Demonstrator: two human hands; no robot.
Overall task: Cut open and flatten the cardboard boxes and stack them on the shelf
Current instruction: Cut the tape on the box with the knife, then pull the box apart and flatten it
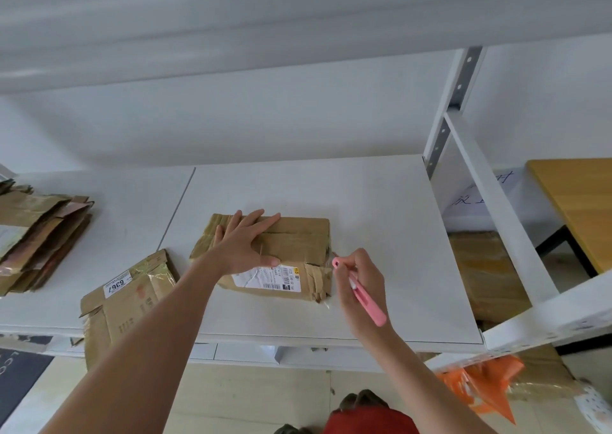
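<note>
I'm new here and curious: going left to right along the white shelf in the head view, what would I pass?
Stack of flattened cardboard → box labelled 6367 → left hand pressing on the taped box → right hand holding the pink cutter → wooden table.

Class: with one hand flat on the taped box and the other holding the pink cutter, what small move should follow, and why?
Probably draw the pink cutter in the right hand along the taped box's top seam: the left hand steadies it, tape unbroken.
</note>
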